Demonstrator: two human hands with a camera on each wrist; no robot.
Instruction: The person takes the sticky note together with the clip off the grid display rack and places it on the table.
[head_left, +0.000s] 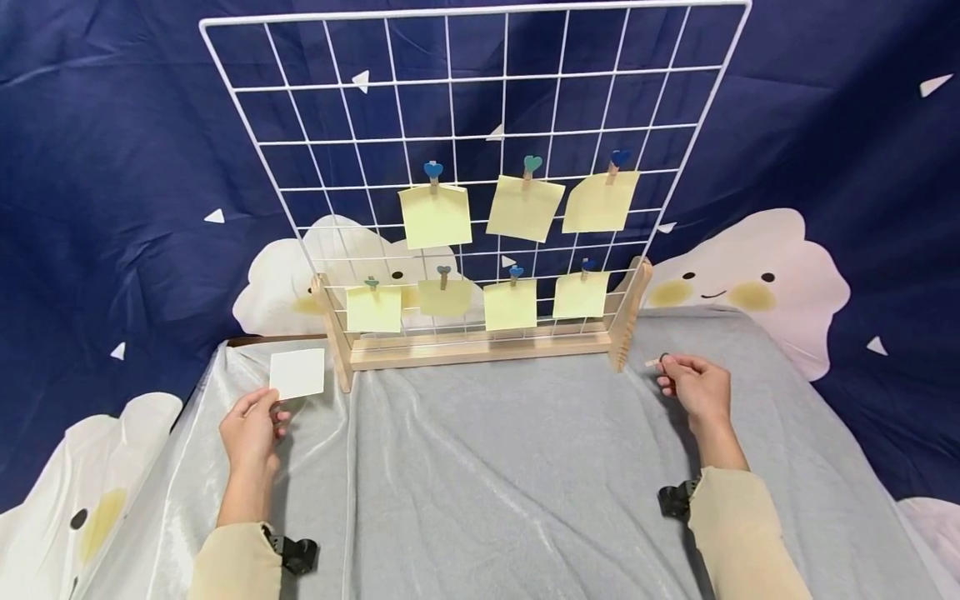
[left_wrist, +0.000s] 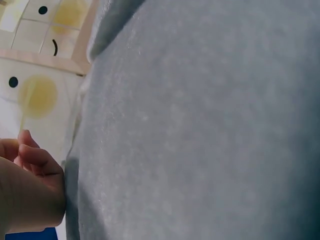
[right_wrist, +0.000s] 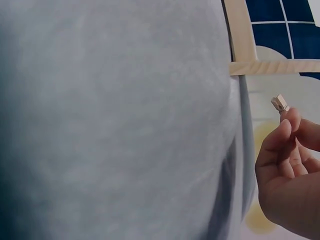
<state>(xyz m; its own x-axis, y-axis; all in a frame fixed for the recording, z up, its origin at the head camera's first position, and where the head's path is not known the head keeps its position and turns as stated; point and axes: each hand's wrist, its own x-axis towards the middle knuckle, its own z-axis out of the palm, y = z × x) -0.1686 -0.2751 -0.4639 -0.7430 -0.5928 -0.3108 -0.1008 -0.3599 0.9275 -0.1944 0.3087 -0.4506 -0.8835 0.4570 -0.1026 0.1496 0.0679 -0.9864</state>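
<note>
My left hand pinches a pale sticky note by its lower left corner, left of the rack's wooden foot. In the left wrist view the left hand shows with the note seen nearly edge-on. Between thumb and finger my right hand pinches a small wooden clothespin, its jaw end pointing away from the fingers. A white wire grid stands between the hands, farther back. Several yellow sticky notes hang on it in two rows, each under a clip with a heart such as the blue heart clip.
The grid stands in a wooden base on a grey cloth covering the table. Behind hangs a dark blue curtain with white clouds and triangles. Small black cameras are strapped at both wrists.
</note>
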